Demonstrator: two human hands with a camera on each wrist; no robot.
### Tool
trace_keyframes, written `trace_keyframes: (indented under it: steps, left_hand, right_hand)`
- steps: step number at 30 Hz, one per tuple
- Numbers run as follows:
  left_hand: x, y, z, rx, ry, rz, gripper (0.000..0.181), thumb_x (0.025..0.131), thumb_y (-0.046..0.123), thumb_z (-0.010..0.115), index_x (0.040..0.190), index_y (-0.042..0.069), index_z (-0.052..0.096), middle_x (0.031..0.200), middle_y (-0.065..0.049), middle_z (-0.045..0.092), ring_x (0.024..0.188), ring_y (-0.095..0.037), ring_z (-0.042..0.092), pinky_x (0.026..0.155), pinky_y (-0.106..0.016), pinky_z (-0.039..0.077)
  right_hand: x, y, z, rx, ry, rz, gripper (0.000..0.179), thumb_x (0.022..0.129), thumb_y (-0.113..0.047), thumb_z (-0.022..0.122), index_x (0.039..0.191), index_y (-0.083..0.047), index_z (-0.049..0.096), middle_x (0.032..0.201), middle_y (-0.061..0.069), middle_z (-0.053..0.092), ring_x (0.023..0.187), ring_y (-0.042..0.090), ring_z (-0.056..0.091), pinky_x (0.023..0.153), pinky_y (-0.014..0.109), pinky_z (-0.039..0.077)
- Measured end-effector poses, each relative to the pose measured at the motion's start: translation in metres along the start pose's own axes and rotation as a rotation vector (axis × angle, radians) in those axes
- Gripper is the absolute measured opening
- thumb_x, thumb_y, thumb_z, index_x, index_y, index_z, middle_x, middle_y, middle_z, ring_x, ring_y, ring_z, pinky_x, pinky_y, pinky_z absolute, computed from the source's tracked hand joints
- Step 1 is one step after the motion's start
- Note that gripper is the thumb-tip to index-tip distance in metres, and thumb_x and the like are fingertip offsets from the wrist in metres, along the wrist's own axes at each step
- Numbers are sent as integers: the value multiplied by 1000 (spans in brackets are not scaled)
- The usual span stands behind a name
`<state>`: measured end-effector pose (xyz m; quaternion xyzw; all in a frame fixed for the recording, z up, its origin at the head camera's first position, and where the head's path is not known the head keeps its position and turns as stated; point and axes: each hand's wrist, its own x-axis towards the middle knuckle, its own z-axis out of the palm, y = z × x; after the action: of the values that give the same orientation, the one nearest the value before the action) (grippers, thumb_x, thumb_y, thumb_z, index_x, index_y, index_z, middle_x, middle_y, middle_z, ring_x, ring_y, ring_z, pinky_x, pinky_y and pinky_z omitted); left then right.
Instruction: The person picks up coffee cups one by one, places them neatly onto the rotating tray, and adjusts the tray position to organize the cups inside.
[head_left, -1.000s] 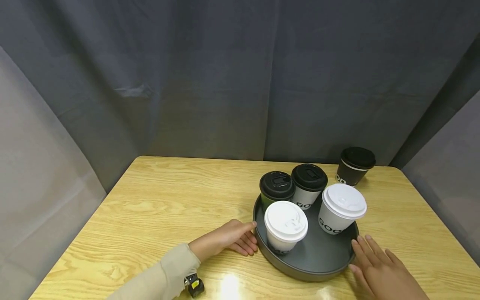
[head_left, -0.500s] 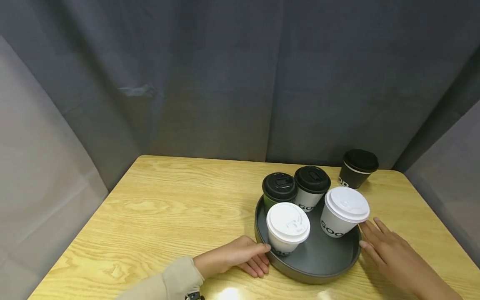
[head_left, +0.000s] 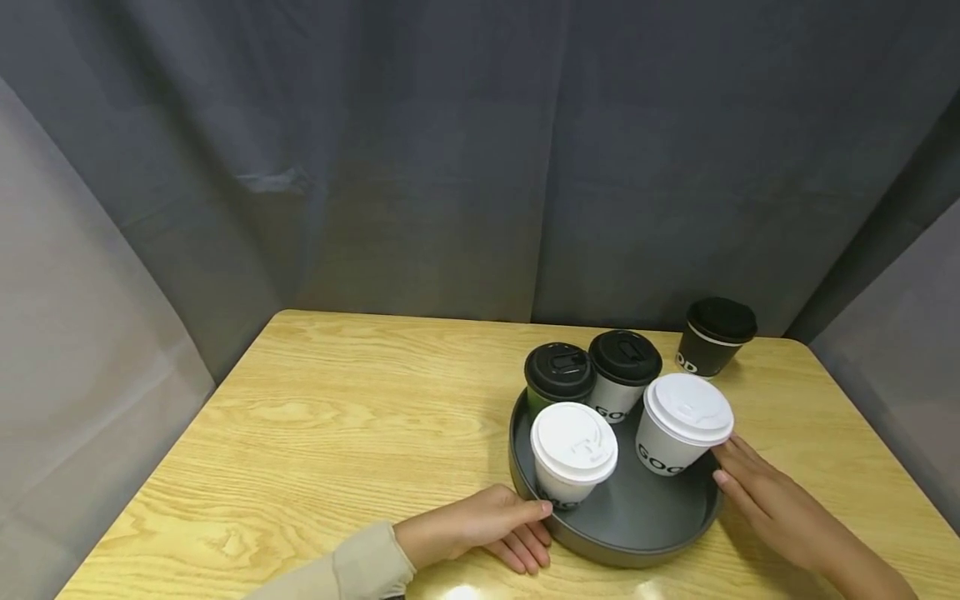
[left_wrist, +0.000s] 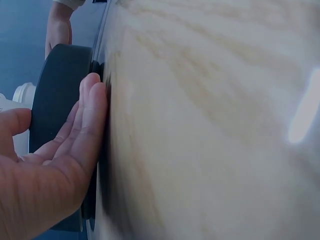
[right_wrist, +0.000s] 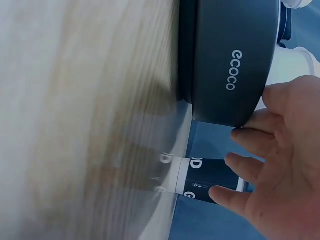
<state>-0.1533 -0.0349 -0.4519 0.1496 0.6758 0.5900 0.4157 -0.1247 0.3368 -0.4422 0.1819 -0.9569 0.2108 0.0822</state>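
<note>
A round dark grey tray point(head_left: 648, 521) carries two white-lidded paper cups point(head_left: 573, 442) in front and at right, and two black-lidded cups point(head_left: 622, 358) at the back. My left hand point(head_left: 502, 525) is at its front left, thumb over the rim; in the left wrist view the fingers point(left_wrist: 90, 115) lie fairly straight along the outer wall. At the right side is my right hand point(head_left: 776, 504), thumb and fingertips at the rim beside the right white cup. The right wrist view shows "ecoco" lettering on the tray wall point(right_wrist: 220, 70) and a narrower base below.
A black paper cup point(head_left: 708, 342) with a black lid stands off the tray, near the table's back right corner. The wooden table point(head_left: 322, 400) ends at a dark grey curtain point(head_left: 427, 167). Lighter cloth hangs at both sides.
My left hand has slid right and nearer along the tray's rim. The right hand moved up along the right side, then slightly inward to the rim. The cups keep nearly the same places.
</note>
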Motion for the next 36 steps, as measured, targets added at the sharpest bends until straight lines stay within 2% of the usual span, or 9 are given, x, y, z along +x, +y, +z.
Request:
trace_keyframes:
  steps: [9,12,16,18,23,25,30,34,36]
  left_hand:
    - [-1,6,-20,24,88,11,51,98,39,47,92,-9,66,82,-19,71,64,-15,67,62,-29,60]
    - [1,8,-29,39,124,15,53,99,39,46,93,-10,66,82,-19,71,64,-16,67,63,-31,60]
    - [6,12,-40,62,177,11,53,99,39,44,92,-10,65,82,-19,70,64,-17,67,63,-32,60]
    - [9,14,-45,67,194,7,53,99,39,45,90,-10,65,81,-18,70,63,-16,67,62,-31,60]
    - [15,16,-50,67,214,4,53,98,39,45,87,-9,65,80,-17,70,62,-16,67,62,-30,60]
    - [15,16,-51,66,217,4,53,99,39,45,88,-9,64,80,-18,70,63,-16,67,62,-30,60]
    - [11,15,-44,56,207,-7,52,99,38,45,90,-9,64,81,-18,70,63,-17,67,62,-31,60]
    - [7,13,-31,35,154,-15,50,99,37,47,91,-8,65,81,-18,70,62,-16,66,61,-31,60]
    - [4,12,-25,13,111,-17,49,99,37,47,91,-8,65,81,-18,70,61,-15,66,60,-30,60]
  right_hand:
    - [-24,-15,2,-143,5,-40,57,99,-18,52,148,1,29,154,19,25,137,-7,-7,101,-2,-6]
    - [-30,-23,3,-153,-51,19,55,99,-22,53,144,5,36,149,24,33,146,27,3,119,31,17]
    - [-38,-31,4,-181,-131,77,52,98,-27,54,136,9,46,140,28,45,124,58,37,90,66,41]
    - [-41,-32,6,-217,-133,61,50,97,-27,55,132,9,51,137,27,49,120,57,42,109,53,34]
    - [-48,-34,10,-257,-119,63,47,97,-28,54,131,5,54,137,22,51,125,53,41,117,37,23]
    - [-48,-36,10,-263,-137,83,49,98,-29,53,133,6,51,138,24,49,125,53,39,100,54,40]
    - [-45,-34,2,-223,-161,125,60,98,-32,54,139,10,41,141,31,42,126,57,35,89,66,42]
    - [-36,-28,-8,-103,-173,174,69,99,-36,51,149,3,24,148,32,30,133,57,22,95,72,32]
    - [-33,-25,-10,-39,-173,172,70,100,-36,50,153,-5,17,152,31,23,137,54,17,116,52,21]
